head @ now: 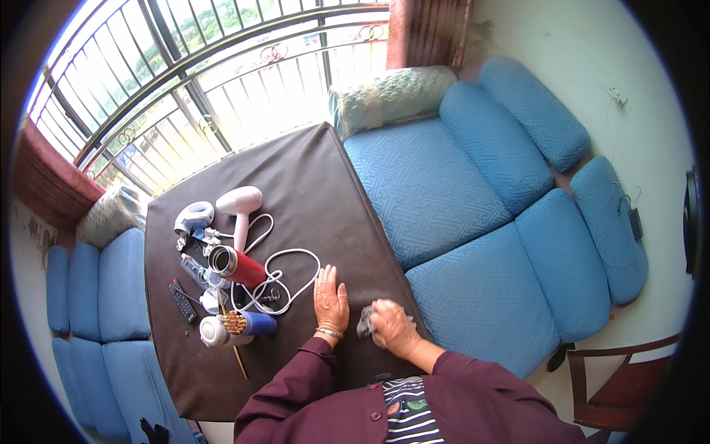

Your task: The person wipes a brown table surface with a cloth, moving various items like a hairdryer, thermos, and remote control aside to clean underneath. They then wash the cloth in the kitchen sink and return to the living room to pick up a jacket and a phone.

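Observation:
My right hand (392, 328) is closed around a crumpled grey cloth (366, 323) on the brown table cover (310, 188), near the table's right edge. Flat on the same cover lies my left hand (331, 302), its fingers pointing away from me and nothing in it; a bracelet circles the wrist. Just left of it runs the white cord (297, 251) of a pink hair dryer (241, 213). An uncapped red flask (238, 266) leans over the cord. Closer to me are a blue holder (259, 323) and a bundle of thin wooden sticks (235, 322).
A remote control (182, 302), a white and blue handheld appliance (194, 217) and a white-lidded container (214, 331) are on the table's left part. Blue sofas (432, 183) flank the table. A metal railing (183, 66) stands beyond it, a wooden chair (624, 383) at lower right.

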### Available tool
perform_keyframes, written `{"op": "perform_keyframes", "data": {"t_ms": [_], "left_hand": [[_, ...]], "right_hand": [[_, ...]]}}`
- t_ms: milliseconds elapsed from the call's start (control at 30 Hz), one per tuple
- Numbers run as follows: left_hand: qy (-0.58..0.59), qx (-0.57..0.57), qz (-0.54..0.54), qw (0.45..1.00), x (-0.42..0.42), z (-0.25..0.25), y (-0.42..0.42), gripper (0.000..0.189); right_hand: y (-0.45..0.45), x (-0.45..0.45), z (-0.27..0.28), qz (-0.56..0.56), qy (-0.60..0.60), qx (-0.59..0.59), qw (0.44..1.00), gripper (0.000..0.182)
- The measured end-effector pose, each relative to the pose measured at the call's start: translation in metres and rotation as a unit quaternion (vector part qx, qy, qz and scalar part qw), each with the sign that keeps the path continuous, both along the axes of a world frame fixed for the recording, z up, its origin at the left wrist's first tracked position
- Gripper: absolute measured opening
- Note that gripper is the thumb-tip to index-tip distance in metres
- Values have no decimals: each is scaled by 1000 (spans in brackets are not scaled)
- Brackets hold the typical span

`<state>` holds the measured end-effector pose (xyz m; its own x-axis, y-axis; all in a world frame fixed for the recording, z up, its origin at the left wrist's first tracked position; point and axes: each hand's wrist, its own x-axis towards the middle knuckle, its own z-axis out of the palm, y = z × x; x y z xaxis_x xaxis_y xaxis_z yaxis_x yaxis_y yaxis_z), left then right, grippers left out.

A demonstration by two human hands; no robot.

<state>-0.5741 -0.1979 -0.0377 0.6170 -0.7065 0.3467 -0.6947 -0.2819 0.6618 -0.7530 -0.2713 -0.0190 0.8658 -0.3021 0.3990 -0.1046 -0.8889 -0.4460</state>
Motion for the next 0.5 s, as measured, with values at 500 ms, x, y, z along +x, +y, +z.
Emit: {"op": "perform_keyframes", "data": {"t_ms": [500], "left_hand": [[-139, 225, -3, 964, -8, 11, -10, 54]], "right_hand": [[-159, 167, -19, 0, -98, 53, 994, 30]]}}
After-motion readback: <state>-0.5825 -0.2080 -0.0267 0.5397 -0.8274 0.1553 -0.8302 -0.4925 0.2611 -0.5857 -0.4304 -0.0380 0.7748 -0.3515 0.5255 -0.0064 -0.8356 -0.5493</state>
